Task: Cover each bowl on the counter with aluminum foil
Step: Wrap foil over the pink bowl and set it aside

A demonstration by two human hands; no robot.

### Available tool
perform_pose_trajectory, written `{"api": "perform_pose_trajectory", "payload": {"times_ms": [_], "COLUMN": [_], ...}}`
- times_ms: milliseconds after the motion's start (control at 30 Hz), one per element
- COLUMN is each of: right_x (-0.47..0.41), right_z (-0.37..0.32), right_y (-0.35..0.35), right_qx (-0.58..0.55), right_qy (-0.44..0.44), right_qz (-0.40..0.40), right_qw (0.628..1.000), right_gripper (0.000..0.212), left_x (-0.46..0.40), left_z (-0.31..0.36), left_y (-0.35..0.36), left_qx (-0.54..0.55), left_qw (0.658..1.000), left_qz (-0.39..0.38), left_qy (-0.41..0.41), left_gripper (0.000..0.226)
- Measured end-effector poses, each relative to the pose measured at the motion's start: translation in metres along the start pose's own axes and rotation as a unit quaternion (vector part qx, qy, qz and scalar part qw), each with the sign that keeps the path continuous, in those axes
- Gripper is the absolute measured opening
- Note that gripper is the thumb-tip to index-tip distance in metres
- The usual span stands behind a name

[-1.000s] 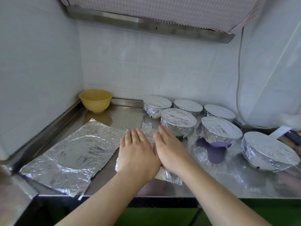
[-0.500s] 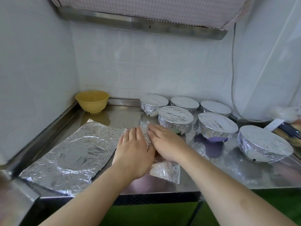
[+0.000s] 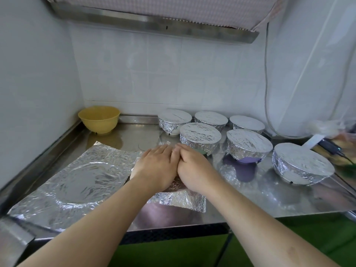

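Note:
Both my hands lie side by side on a foil sheet (image 3: 181, 201) draped over a bowl near the counter's front edge; the bowl itself is hidden. My left hand (image 3: 156, 168) and my right hand (image 3: 194, 168) press the foil down, fingers bent over the far rim. A foil flap hangs loose toward me. An uncovered yellow bowl (image 3: 99, 119) stands in the back left corner. Several foil-covered bowls (image 3: 200, 137) are grouped at the back right, one of them purple (image 3: 248, 149).
A loose, creased foil sheet (image 3: 77, 180) with a round imprint lies flat at the left. The steel counter (image 3: 250, 205) ends at a front edge close to me. A cable (image 3: 266, 93) hangs at the right wall, with cluttered items (image 3: 331, 147) at the far right.
My hands went from lying flat on the foil to pressing closer together, fingers curling over the far rim. The front flap now shows more.

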State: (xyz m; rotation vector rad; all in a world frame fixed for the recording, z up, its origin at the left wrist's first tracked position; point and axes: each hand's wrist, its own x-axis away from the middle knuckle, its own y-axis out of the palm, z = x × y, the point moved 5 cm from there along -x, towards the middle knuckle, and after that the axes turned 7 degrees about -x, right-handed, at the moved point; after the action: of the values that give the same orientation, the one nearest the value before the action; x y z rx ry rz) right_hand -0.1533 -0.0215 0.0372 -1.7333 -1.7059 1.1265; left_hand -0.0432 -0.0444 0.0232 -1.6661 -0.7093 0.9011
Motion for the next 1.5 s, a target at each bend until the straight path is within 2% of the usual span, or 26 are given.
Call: {"api": "perform_pose_trajectory", "payload": {"times_ms": [67, 133, 233, 367, 400, 467, 533, 567, 633, 700, 800, 1000, 1100, 1167, 1267, 1333, 1400, 1500], "right_x": [0.015, 0.026, 0.03, 0.036, 0.036, 0.034, 0.026, 0.02, 0.006, -0.005, -0.009, -0.012, -0.016, -0.017, -0.016, -0.014, -0.011, -0.008], "right_z": [-0.004, -0.005, 0.008, 0.002, 0.002, 0.001, 0.001, 0.0, -0.002, -0.003, 0.001, 0.007, 0.008, 0.007, 0.01, 0.01, 0.008, 0.005], "right_y": [0.006, 0.019, 0.031, 0.022, 0.02, 0.017, 0.014, 0.012, 0.008, 0.013, 0.021, 0.023, 0.023, 0.023, 0.029, 0.029, 0.026, 0.027], "right_qx": [0.017, 0.031, 0.07, 0.065, 0.067, 0.067, 0.058, 0.046, 0.016, 0.024, 0.052, 0.042, 0.049, 0.057, 0.099, 0.11, 0.094, 0.116], "right_qy": [0.009, -0.001, 0.004, -0.015, -0.017, -0.02, -0.014, 0.001, 0.039, 0.052, 0.038, 0.058, 0.074, 0.087, 0.068, 0.062, 0.066, 0.059], "right_qz": [0.04, 0.08, 0.092, 0.098, 0.089, 0.056, 0.021, 0.011, 0.008, 0.001, 0.001, -0.008, -0.027, -0.027, -0.007, -0.002, 0.002, -0.006], "right_qw": [0.999, 0.996, 0.993, 0.993, 0.994, 0.996, 0.998, 0.999, 0.999, 0.998, 0.998, 0.997, 0.996, 0.994, 0.993, 0.992, 0.993, 0.992], "right_gripper": [0.052, 0.062, 0.065, 0.06, 0.059, 0.056, 0.053, 0.05, 0.045, 0.04, 0.048, 0.044, 0.048, 0.055, 0.08, 0.078, 0.065, 0.072], "left_x": [-0.001, 0.0, -0.003, 0.01, 0.015, 0.022, 0.027, 0.027, 0.025, 0.022, 0.027, 0.054, 0.06, 0.065, 0.071, 0.072, 0.066, 0.043], "left_z": [-0.001, 0.0, -0.001, -0.013, -0.017, -0.02, -0.014, -0.011, -0.011, -0.01, -0.011, -0.001, 0.002, 0.005, 0.008, 0.007, -0.002, -0.024], "left_y": [0.002, 0.001, -0.005, 0.001, 0.003, 0.008, 0.009, 0.009, 0.01, 0.008, 0.011, 0.003, 0.003, 0.004, 0.005, 0.001, -0.006, -0.018], "left_qx": [-0.005, 0.014, 0.086, 0.14, 0.132, 0.072, 0.02, 0.003, 0.015, 0.062, 0.073, 0.106, 0.121, 0.137, 0.171, 0.196, 0.257, 0.332], "left_qw": [1.0, 1.0, 0.995, 0.989, 0.991, 0.997, 1.0, 1.0, 0.998, 0.995, 0.994, 0.989, 0.981, 0.972, 0.966, 0.963, 0.947, 0.913], "left_qz": [0.007, 0.004, 0.01, 0.024, 0.007, 0.024, -0.007, 0.007, 0.02, 0.025, 0.031, 0.048, 0.101, 0.145, 0.154, 0.144, 0.142, 0.134], "left_qy": [0.002, -0.014, -0.049, -0.047, -0.039, -0.013, -0.001, -0.006, -0.052, -0.079, -0.075, -0.088, -0.117, -0.122, -0.121, -0.115, -0.129, -0.197], "left_gripper": [0.087, 0.071, 0.034, 0.02, 0.02, 0.025, 0.041, 0.055, 0.08, 0.089, 0.087, 0.079, 0.076, 0.07, 0.068, 0.065, 0.057, 0.04]}}
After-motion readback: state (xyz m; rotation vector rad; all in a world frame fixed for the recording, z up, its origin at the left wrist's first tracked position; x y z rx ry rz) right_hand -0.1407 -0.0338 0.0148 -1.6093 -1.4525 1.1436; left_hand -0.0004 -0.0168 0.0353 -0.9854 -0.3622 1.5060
